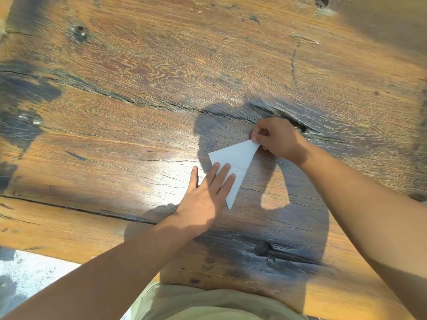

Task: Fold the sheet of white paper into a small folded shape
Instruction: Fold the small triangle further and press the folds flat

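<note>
Basically, the white paper lay flat on the wooden table, already folded into a narrow pointed wedge with a visible crease across its middle. The right hand pinched the far tip of the paper between thumb and fingertips, fingers curled tight around that corner. From that pinch the paper ran down and toward the person, widening to a corner on the left side, then tapering to a sharp point near the left hand. That hand lay flat and spread, palm down, with three fingers pressing on the paper's lower left half and the thumb resting on bare wood just beside the edge. It held nothing, only pinned the sheet down. Both forearms were bare. Shadows of the arms fell on the table below and right of the pinch. A pale green garment showed at the near edge.
</note>
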### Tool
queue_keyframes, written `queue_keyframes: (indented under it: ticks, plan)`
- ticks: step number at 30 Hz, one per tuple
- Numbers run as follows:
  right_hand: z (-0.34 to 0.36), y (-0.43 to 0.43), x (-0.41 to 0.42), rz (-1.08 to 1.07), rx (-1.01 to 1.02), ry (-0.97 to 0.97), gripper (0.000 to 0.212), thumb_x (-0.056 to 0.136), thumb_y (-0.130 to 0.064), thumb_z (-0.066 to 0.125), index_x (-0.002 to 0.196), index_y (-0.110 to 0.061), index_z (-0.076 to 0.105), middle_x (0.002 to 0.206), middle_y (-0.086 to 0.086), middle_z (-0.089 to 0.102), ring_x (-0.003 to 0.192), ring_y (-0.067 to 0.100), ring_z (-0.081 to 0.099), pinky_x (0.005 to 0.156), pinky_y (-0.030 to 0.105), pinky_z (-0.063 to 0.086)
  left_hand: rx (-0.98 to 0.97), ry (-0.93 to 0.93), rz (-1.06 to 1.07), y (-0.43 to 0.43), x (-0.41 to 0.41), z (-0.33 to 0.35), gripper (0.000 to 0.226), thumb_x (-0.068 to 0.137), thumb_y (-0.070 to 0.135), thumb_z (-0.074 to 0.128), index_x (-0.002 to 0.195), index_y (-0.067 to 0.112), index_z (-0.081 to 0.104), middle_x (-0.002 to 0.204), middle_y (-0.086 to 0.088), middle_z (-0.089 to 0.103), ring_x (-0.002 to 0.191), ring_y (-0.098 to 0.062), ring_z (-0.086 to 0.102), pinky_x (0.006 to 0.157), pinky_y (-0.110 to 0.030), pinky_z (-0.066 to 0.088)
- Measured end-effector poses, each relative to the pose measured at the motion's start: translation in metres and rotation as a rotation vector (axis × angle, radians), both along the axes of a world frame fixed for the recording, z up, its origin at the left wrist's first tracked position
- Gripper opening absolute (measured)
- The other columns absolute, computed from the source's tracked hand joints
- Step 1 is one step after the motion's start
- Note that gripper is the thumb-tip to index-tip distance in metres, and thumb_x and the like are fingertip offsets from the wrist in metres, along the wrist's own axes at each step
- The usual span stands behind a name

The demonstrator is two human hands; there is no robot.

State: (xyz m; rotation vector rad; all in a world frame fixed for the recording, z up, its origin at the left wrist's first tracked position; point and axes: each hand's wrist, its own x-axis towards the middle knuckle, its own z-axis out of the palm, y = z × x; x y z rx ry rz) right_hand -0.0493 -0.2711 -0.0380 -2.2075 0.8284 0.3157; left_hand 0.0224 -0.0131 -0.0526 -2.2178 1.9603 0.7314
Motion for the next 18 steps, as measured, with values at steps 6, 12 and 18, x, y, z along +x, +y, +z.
queue_keyframes:
  ticks: [6, 12, 18]
  plan:
    - [0.001, 0.0, 0.001, -0.023, 0.017, 0.014, 0.004, 0.085, -0.014, 0.069, 0.085, -0.018, 0.071, 0.078, -0.006, 0.067, 0.071, 0.01, 0.057, 0.06, 0.018, 0.039, 0.019, 0.009, 0.016, -0.003, -0.001, 0.0, 0.081, 0.098, 0.02, 0.049, 0.154, 0.017, -0.009, 0.162, -0.009, -0.021, 0.146, -0.032, -0.025, 0.112, -0.067, -0.007]
    - [0.004, 0.0, 0.001, 0.033, 0.003, 0.068, 0.003, 0.085, -0.015, 0.07, 0.084, -0.012, 0.071, 0.073, -0.005, 0.062, 0.064, 0.009, 0.053, 0.056, 0.019, 0.034, 0.035, 0.023, 0.025, -0.007, -0.001, 0.001, 0.068, 0.101, 0.031, 0.037, 0.155, 0.016, -0.003, 0.164, -0.01, -0.013, 0.147, -0.031, -0.019, 0.113, -0.068, -0.003]
    - [0.022, 0.018, -0.007, -0.072, 0.07, -0.089, 0.009, 0.085, -0.015, 0.068, 0.077, -0.017, 0.064, 0.068, -0.001, 0.061, 0.061, 0.011, 0.051, 0.059, 0.029, 0.039, 0.088, -0.024, 0.068, -0.015, -0.002, 0.011, 0.064, 0.103, 0.032, 0.032, 0.156, 0.019, -0.001, 0.161, -0.016, -0.008, 0.148, -0.036, -0.011, 0.115, -0.066, 0.002]
